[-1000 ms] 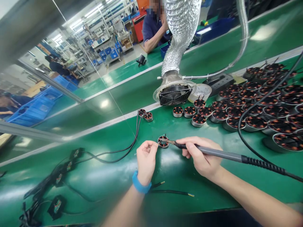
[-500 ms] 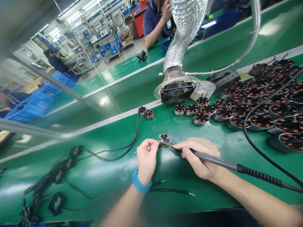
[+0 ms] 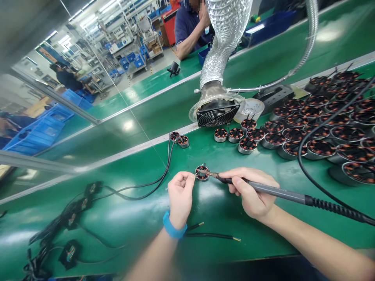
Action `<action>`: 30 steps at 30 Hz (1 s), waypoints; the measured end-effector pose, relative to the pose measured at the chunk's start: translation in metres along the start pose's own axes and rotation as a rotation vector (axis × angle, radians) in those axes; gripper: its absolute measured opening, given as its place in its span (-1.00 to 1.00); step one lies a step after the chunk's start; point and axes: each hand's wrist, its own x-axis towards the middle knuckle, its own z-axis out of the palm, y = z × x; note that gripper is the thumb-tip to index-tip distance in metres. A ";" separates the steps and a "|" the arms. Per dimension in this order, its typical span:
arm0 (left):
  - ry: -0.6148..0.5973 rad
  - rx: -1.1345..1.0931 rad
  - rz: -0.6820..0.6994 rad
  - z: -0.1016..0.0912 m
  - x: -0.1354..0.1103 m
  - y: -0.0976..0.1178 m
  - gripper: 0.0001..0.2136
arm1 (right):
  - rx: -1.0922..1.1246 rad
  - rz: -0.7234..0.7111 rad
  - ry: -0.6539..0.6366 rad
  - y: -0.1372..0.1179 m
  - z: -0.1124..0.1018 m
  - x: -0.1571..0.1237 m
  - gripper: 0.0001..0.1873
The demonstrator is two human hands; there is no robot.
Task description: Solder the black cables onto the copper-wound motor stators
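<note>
A small round motor stator (image 3: 202, 172) with copper windings lies on the green bench (image 3: 131, 210). My right hand (image 3: 252, 193) is closed round a grey soldering iron (image 3: 272, 191), whose tip rests on the stator's right side. My left hand (image 3: 180, 197), with a blue wrist strap (image 3: 173, 229), is pinched just left of the stator; what its fingertips hold is too thin to make out. The iron's black cord (image 3: 336, 208) trails off to the right.
A fume extractor fan (image 3: 216, 113) on a silver duct hangs behind the stator. Several wound stators (image 3: 295, 134) crowd the right. Two loose black wires (image 3: 213, 235) lie by my left wrist. Black cables and small boards (image 3: 73, 218) lie at left. A person sits across the line.
The view shifted slightly. Both hands stay at the stator; the iron's tip has stayed on its right side, with only small movement.
</note>
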 end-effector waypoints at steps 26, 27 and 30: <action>0.022 0.009 0.000 0.000 0.001 0.000 -0.82 | -0.048 0.132 -0.003 0.006 0.007 -0.005 -0.77; 0.023 0.008 0.001 0.000 0.001 0.001 -0.82 | -0.068 0.153 -0.007 0.006 0.009 -0.004 -0.78; 0.021 0.002 0.004 0.000 0.002 0.000 -0.82 | -0.138 0.156 -0.053 0.009 0.014 0.000 -0.76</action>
